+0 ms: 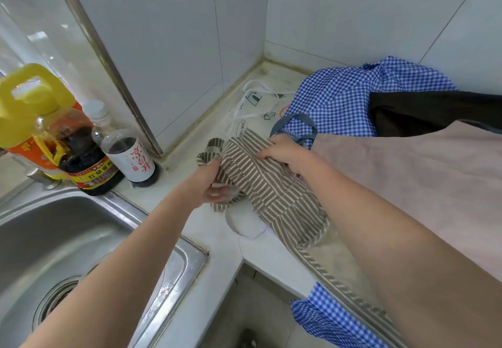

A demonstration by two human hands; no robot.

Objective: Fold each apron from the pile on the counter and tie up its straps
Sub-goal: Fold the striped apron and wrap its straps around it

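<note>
two hands (209,184) (285,152) on one striped apron (271,187) (three bottles (81,152) nearby)

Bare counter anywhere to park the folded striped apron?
Bare strip along the wall corner, between the bottles and the white printed apron. Another on the front counter edge, between the sink and the striped apron. The right side is crowded with the blue checked apron and beige apron.
</note>
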